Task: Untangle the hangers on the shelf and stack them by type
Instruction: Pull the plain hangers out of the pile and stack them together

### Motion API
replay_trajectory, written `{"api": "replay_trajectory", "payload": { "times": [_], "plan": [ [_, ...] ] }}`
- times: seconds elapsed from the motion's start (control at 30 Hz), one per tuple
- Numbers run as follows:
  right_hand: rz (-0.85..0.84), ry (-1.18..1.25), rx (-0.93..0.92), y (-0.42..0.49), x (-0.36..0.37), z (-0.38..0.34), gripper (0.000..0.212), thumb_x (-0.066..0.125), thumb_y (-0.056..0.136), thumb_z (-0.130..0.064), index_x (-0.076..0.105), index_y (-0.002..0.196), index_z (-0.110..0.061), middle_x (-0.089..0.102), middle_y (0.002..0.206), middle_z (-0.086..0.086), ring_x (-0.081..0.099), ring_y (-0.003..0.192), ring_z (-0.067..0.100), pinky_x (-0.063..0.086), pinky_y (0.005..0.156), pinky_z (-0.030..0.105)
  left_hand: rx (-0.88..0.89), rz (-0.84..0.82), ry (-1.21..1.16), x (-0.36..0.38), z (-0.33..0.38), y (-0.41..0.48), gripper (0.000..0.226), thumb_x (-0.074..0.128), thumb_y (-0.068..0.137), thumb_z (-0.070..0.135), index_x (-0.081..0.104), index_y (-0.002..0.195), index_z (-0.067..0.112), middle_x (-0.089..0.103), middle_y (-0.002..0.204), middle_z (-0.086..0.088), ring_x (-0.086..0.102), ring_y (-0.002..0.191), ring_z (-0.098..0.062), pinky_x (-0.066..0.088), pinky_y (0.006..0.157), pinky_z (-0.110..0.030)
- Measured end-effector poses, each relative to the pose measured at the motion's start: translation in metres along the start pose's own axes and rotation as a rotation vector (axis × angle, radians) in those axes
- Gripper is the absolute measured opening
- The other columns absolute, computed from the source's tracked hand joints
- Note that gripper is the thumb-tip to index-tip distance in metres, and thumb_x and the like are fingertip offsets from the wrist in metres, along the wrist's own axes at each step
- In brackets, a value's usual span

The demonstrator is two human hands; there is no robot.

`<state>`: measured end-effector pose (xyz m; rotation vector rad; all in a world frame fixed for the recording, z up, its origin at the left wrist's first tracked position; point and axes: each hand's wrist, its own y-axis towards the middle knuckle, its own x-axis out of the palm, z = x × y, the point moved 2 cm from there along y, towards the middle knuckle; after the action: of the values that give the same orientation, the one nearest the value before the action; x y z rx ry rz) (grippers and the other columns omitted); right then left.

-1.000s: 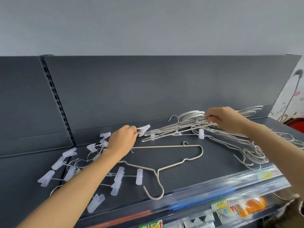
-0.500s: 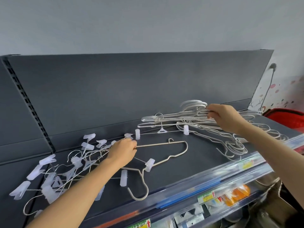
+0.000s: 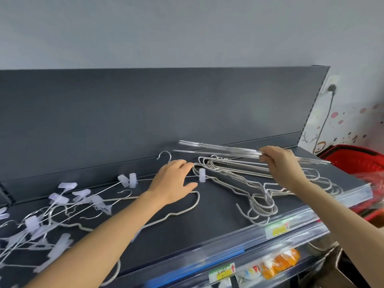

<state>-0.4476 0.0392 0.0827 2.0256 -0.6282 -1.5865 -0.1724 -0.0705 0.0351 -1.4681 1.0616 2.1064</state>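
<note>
Beside the red basket (image 3: 353, 161), my right fingers (image 3: 268, 151) grasp raised hangers (image 3: 218, 148); my left fingers (image 3: 180, 164), released, have moved onto the clip hanger (image 3: 202, 175).

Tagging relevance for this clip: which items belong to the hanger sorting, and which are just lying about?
Job: clear flat hangers in the right hand; beige wire hangers; clip hangers, one under the left hand; shelf.
Lying about: red basket; price labels; orange packets; power cord.

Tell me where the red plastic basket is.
In the head view the red plastic basket sits at the far right, just past the right end of the dark grey shelf.
</note>
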Motion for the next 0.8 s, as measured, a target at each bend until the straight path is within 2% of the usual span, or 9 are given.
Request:
{"api": "replay_trajectory", "payload": {
  "times": [0.07,0.13,0.27,0.37,0.43,0.53,0.6,0.7,0.8],
  "plan": [
    [-0.013,-0.026,0.000,-0.006,0.000,0.024,0.009,0.062,0.085,0.006,0.068,0.091,0.004,0.071,0.080,0.014,0.065,0.074,0.035,0.050,0.072,0.043,0.010,0.010,0.000,0.012,0.017,0.014,0.060,0.058,0.084,0.045,0.044,0.136,0.019,0.052,0.130,0.002,0.045,0.122,-0.018,0.038,0.098,-0.032],
    [-0.008,-0.056,0.006,-0.013,0.002,0.046,0.010,0.061,0.086,0.004,0.069,0.093,0.003,0.071,0.081,0.014,0.066,0.076,0.036,0.049,0.077,0.047,0.020,-0.006,-0.003,0.023,0.031,0.026,0.061,0.058,0.083,0.047,0.043,0.136,0.020,0.051,0.131,0.004,0.044,0.124,-0.017,0.038,0.099,-0.032],
    [-0.019,-0.090,0.010,-0.025,0.010,0.078,0.008,0.060,0.086,0.005,0.067,0.086,0.000,0.068,0.073,0.012,0.062,0.071,0.035,0.040,0.077,0.043,0.012,-0.059,0.024,0.046,0.051,0.042,0.063,0.058,0.083,0.050,0.043,0.136,0.019,0.048,0.136,0.002,0.041,0.127,-0.018,0.036,0.103,-0.034],
    [-0.068,-0.067,-0.008,-0.028,0.019,0.093,0.011,0.061,0.083,0.008,0.069,0.083,0.000,0.067,0.068,0.011,0.062,0.068,0.033,0.044,0.075,0.045,-0.031,-0.103,0.059,0.059,0.057,0.049,0.067,0.056,0.083,0.053,0.039,0.139,0.020,0.044,0.141,0.001,0.039,0.129,-0.019,0.034,0.106,-0.036],
    [-0.144,-0.040,0.001,-0.030,0.025,0.104,0.012,0.060,0.082,0.010,0.069,0.081,0.001,0.067,0.066,0.014,0.061,0.066,0.033,0.048,0.070,0.044,-0.050,-0.113,0.073,0.065,0.061,0.053,0.067,0.055,0.083,0.054,0.039,0.139,0.020,0.043,0.141,0.000,0.039,0.129,-0.019,0.034,0.105,-0.036],
    [-0.335,-0.029,0.016,-0.034,0.037,0.123,0.016,0.058,0.085,0.004,0.057,0.069,0.002,0.058,0.062,0.019,0.054,0.060,0.037,0.042,0.058,0.040,-0.053,-0.121,0.106,0.071,0.065,0.054,0.068,0.055,0.083,0.054,0.040,0.139,0.019,0.045,0.139,-0.001,0.040,0.128,-0.020,0.035,0.103,-0.035],
    [-0.481,-0.021,0.017,-0.038,0.048,0.133,0.014,0.057,0.089,-0.005,0.061,0.077,0.000,0.063,0.073,0.014,0.056,0.069,0.034,0.041,0.063,0.038,-0.063,-0.129,0.118,0.073,0.066,0.054,0.067,0.055,0.083,0.054,0.041,0.138,0.020,0.048,0.136,0.000,0.042,0.126,-0.020,0.037,0.101,-0.036],
    [-0.601,-0.009,0.039,-0.037,0.057,0.139,0.015,0.055,0.091,-0.007,0.067,0.099,-0.004,0.067,0.100,0.008,0.060,0.093,0.029,0.046,0.082,0.033,-0.080,-0.145,0.131,0.073,0.064,0.053,0.064,0.055,0.083,0.054,0.044,0.135,0.019,0.052,0.129,0.000,0.046,0.121,-0.020,0.040,0.099,-0.035],
    [-0.648,0.008,0.036,-0.029,0.060,0.137,0.017,0.055,0.089,-0.001,0.067,0.101,-0.004,0.065,0.105,0.008,0.058,0.100,0.027,0.038,0.081,0.022,-0.098,-0.164,0.135,0.072,0.060,0.050,0.059,0.055,0.083,0.052,0.048,0.131,0.017,0.053,0.125,0.001,0.046,0.119,-0.019,0.040,0.099,-0.035]
  ]
}}
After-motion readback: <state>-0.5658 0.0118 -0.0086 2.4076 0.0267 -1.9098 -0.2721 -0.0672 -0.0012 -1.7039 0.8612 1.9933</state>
